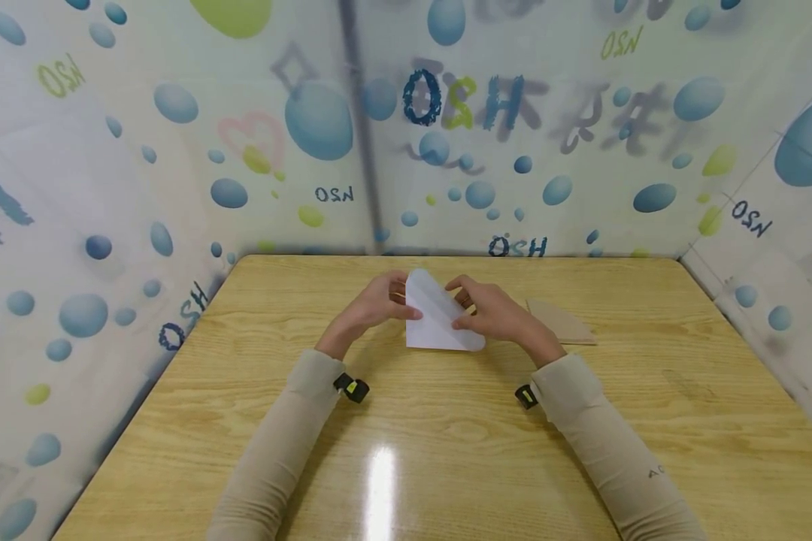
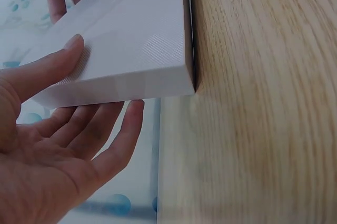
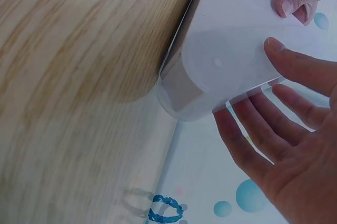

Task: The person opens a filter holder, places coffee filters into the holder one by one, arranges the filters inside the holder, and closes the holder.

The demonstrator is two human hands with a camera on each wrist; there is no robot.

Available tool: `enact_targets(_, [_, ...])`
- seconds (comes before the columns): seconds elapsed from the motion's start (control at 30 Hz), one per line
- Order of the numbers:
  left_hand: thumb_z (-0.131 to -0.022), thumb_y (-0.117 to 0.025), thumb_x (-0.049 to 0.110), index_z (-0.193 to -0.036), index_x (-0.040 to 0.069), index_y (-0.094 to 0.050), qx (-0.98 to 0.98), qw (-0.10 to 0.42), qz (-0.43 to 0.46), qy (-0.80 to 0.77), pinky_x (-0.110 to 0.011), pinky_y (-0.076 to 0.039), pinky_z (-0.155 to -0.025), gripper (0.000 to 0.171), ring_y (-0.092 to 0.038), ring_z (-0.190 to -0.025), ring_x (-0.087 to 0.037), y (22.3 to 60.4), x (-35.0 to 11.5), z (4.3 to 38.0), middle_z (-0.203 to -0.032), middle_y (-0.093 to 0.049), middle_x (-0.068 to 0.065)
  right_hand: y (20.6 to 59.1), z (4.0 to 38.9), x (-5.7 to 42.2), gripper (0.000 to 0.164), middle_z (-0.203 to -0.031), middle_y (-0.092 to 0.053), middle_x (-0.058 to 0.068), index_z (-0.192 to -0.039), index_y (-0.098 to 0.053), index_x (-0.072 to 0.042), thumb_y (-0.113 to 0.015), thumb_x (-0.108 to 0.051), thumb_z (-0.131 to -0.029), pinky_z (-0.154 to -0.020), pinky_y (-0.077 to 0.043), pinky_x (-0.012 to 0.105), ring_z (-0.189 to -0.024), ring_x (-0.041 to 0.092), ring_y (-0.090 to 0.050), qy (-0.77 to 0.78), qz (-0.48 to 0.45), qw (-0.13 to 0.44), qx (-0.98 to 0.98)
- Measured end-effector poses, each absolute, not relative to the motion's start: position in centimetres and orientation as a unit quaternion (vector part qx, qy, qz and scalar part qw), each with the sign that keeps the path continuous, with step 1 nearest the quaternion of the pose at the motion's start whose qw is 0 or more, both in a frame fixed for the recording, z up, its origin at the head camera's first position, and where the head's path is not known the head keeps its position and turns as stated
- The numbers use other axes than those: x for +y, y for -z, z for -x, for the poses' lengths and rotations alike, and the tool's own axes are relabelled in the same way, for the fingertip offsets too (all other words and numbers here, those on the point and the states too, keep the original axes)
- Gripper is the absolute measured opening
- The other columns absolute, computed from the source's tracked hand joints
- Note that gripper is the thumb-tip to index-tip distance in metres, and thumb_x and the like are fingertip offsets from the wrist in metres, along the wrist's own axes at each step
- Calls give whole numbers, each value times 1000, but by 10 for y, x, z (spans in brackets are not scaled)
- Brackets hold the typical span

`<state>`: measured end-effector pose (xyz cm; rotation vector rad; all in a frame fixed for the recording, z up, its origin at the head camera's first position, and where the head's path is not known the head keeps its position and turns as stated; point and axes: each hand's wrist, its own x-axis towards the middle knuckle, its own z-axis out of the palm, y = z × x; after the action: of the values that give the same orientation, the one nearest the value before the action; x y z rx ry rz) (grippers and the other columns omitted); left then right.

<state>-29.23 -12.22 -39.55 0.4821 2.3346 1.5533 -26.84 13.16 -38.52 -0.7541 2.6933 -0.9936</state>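
Left hand, I see, pinches one edge | white, flat, roughly triangular box between both hands over wood-grain table, long slanted side running far-left to near-right | right hand pinches that slant; neither hand nearer

You face a pale wall patterned with blue and green ovals and "OSH" lettering; before you, a wood-grain table carries a bright reflection.
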Motion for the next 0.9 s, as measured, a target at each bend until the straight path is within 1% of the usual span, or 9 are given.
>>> enact_targets(0.1, [-90,-78,7,-135,4,-61,811,167,-181,-530,-35,-56,-90,48,-68,-105,-23,395,-123,292,-121,-70,-16,385,268,131,57,-129,-69,18,-145,-48,-7,-75,-10,-94,-98,-56,47,-119,31,-66,335,254,89,903])
enact_targets(0.2, [-92,-78,10,-132,5,-65,812,180,-179,-525,-38,-57,-90,43,-69,-99,-19,395,-125,291,-115,-72,-14,384,267,130,59,-128,-69,17,-145,-48,-8,-76,-10,-94,-97,-57,46,-119,30,-66,334,254,90,903])
enact_targets(0.33, [-92,-78,14,-132,7,-65,813,196,-176,-519,-43,-57,-92,42,-69,-97,-18,396,-127,291,-115,-73,-13,385,266,129,60,-128,-69,16,-145,-48,-9,-77,-11,-93,-98,-56,46,-118,30,-66,331,249,91,905])
enact_targets(0.53, [-92,-78,15,-128,5,-65,828,222,-200,-475,-40,-58,-90,39,-68,-97,-18,398,-127,290,-115,-72,-12,385,265,129,60,-128,-69,15,-145,-50,-8,-78,-10,-92,-98,-57,46,-116,29,-66,327,252,93,906])
enact_targets(0.67, [-92,-77,15,-127,4,-65,828,229,-209,-467,-39,-58,-88,39,-68,-97,-18,399,-127,290,-115,-72,-12,384,265,129,60,-127,-69,14,-144,-52,-7,-79,-11,-91,-97,-57,46,-115,28,-66,314,263,88,908])
enact_targets(0.9, [-89,-79,13,-128,5,-64,818,252,-227,-464,-34,-57,-83,42,-68,-96,-17,400,-129,290,-115,-73,-11,384,264,128,56,-125,-69,11,-137,-57,-11,-82,-11,-88,-98,-54,48,-113,27,-65,298,279,88,909])
